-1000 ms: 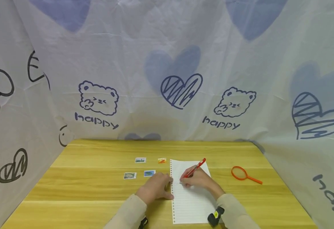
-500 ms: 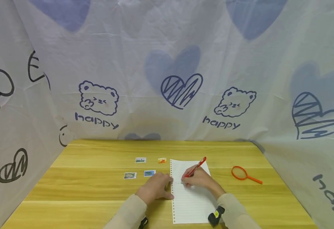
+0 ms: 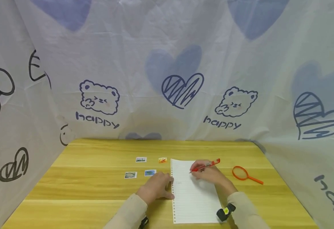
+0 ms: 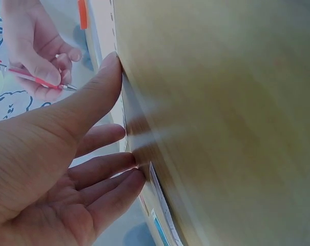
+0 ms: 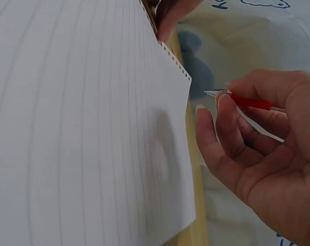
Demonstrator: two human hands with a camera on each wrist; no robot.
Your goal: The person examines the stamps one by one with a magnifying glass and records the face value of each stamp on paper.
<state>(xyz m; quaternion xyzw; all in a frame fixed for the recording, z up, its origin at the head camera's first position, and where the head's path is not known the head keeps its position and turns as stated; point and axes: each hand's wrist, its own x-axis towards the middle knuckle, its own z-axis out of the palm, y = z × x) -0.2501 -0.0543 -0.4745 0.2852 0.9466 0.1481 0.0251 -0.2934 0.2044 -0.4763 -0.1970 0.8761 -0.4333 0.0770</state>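
Observation:
A lined sheet of paper (image 3: 195, 203) with a punched left edge lies on the wooden table. My left hand (image 3: 156, 187) rests at that edge, thumb and fingers extended and spread in the left wrist view. My right hand (image 3: 209, 175) pinches a red pen (image 3: 209, 164) between thumb and fingers, over the upper right of the sheet. In the right wrist view the pen's tip (image 5: 210, 93) is uncovered and stands clear of the paper. Small faint writing (image 3: 179, 183) shows near the sheet's left edge.
Several small stamps lie left of the sheet, among them a blue one (image 3: 150, 172) close to my left fingers and a yellow one (image 3: 162, 160). An orange magnifying glass (image 3: 241, 173) lies to the right. A printed white curtain (image 3: 138, 111) hangs behind the table (image 3: 84, 184).
My right hand has lifted the pen from the writing and moved right and slightly away, with the pen tilted lower. The faint writing is uncovered. My left hand stays in place.

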